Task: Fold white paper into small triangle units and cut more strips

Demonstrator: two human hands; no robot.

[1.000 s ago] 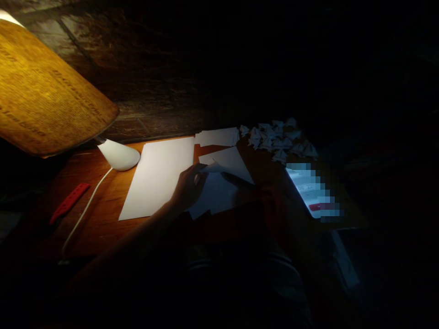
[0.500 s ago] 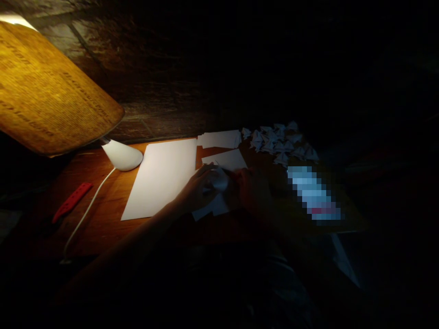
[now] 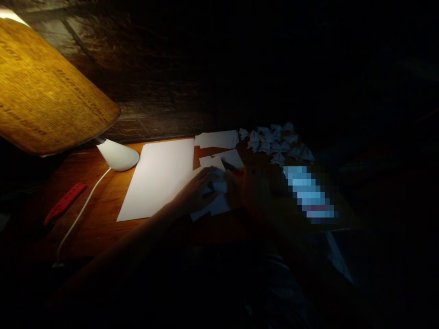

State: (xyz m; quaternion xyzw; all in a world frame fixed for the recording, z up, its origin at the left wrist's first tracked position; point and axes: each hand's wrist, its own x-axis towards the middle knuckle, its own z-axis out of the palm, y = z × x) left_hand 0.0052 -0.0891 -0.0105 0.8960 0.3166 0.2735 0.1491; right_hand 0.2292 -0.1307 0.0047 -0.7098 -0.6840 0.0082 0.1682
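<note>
My left hand [image 3: 197, 189] rests on a white sheet of paper [image 3: 219, 183] on the wooden table [image 3: 96, 205], fingers curled and pressing down on its folded part. My right hand [image 3: 254, 192] lies in deep shadow just to the right, closed against the same paper. A dark, thin thing with a red end [image 3: 232, 168], perhaps a pen, lies at the paper's far edge by my right hand. What my right fingers grip is hard to make out in the dark.
A large white sheet [image 3: 159, 178] lies left of my hands. A stack of paper [image 3: 216, 139] and several small folded paper pieces [image 3: 277, 142] sit farther back. A lit phone [image 3: 310, 194] lies at the right. A lamp [image 3: 44, 91], its cable [image 3: 80, 217] and a red strip [image 3: 63, 203] occupy the left.
The raised paper flap came down flat. My right hand moved in from the shadow to the paper beside my left, and both now press on it.
</note>
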